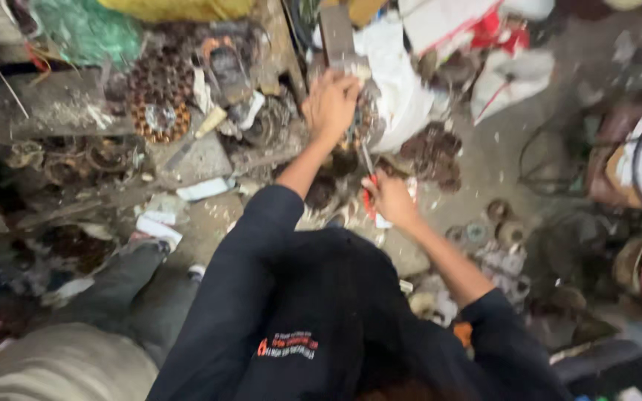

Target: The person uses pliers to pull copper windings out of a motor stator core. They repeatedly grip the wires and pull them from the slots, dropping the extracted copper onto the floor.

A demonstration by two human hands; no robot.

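both hands' fingers closed: motor winding (357,122), screwdriver (368,194)

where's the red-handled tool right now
In the head view, the red-handled tool is just right of centre, gripped in the right hand, its metal shaft pointing up toward the left hand.

The one camera is sitting on the person's head and looking almost straight down, so the dark sleeves are running up the picture from the bottom edge toward the left hand (330,104) and right hand (389,199). It is hanging close above them, taking in the cluttered floor (499,156) around, and the picture is smearing with motion blur.
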